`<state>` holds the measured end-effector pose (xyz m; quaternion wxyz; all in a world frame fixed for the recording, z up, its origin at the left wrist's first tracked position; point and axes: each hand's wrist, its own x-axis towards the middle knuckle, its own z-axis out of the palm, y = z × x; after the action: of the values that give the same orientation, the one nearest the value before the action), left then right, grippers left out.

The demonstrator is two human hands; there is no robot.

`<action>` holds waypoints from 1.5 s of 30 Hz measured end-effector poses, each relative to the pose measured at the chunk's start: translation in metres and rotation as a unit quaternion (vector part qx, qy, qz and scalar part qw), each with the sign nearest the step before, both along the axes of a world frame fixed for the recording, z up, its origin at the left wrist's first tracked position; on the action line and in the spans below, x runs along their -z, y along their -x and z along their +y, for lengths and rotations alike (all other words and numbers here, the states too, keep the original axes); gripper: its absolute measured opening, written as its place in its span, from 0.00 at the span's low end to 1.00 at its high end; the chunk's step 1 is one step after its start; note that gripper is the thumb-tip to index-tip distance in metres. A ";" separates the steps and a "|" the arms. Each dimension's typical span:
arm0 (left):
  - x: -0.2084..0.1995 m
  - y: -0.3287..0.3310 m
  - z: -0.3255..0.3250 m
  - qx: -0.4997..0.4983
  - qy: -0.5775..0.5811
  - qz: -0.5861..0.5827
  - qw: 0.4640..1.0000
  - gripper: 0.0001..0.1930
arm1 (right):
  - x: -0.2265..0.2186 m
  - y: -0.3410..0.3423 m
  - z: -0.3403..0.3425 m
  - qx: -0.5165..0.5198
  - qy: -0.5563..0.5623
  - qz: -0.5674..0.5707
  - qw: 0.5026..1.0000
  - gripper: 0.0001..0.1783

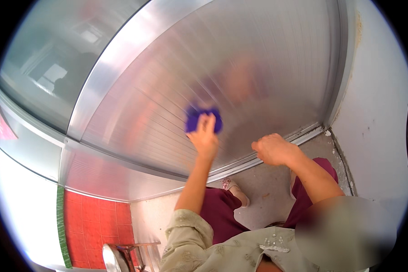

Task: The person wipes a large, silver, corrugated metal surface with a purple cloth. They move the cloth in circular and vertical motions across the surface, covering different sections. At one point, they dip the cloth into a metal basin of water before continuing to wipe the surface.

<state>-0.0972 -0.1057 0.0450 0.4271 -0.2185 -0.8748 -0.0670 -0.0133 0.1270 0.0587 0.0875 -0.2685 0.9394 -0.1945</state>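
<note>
My left hand (206, 141) presses a purple cloth (192, 125) against a ribbed, silvery metal panel (167, 90), its fingers bent over the middle of the cloth. The panel is upright, set in a metal frame, and blurrily mirrors the cloth and my body. To the right, my right hand (274, 149) is closed in a loose fist in front of the panel's lower part. Nothing shows in its fingers.
A white wall (376, 104) stands at the right. Below the panel runs a metal bottom rail (240, 167) over a grey floor (265, 199). Dark glass (54, 59) fills the upper left. Red tiles (93, 222) and a stool (115, 259) lie at lower left.
</note>
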 end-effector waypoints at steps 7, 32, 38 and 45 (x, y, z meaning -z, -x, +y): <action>-0.039 -0.005 -0.003 0.080 0.017 0.037 0.996 0.22 | -0.011 -0.004 -0.021 -0.036 0.019 -0.006 0.999 0.10; -0.207 0.028 0.058 0.099 -0.066 0.320 0.940 0.24 | -0.011 0.006 -0.004 -0.009 0.004 -0.017 1.000 0.09; -0.045 0.015 0.043 0.072 0.125 0.051 0.988 0.31 | -0.013 0.004 -0.004 -0.006 0.020 -0.006 1.000 0.09; 0.005 -0.007 0.004 0.103 0.193 -0.027 0.976 0.18 | -0.016 0.001 0.001 -0.005 0.028 -0.011 1.000 0.10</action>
<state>-0.0901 -0.1018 0.0399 0.3439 -0.3834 -0.8555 0.0533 -0.0147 0.1275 0.0746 0.0908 -0.2731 0.9313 -0.2231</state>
